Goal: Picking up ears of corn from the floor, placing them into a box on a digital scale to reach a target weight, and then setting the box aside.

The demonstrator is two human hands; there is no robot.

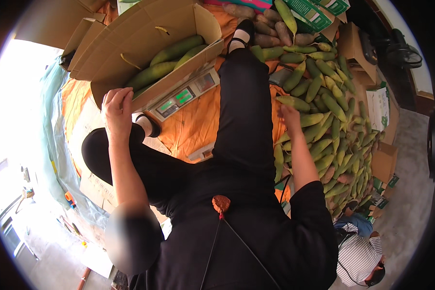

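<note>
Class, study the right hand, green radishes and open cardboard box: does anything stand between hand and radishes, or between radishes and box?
Nothing visible stands between the right hand and the nearest green radishes. Between the radishes and the open cardboard box, the person's right leg stretches across.
</note>
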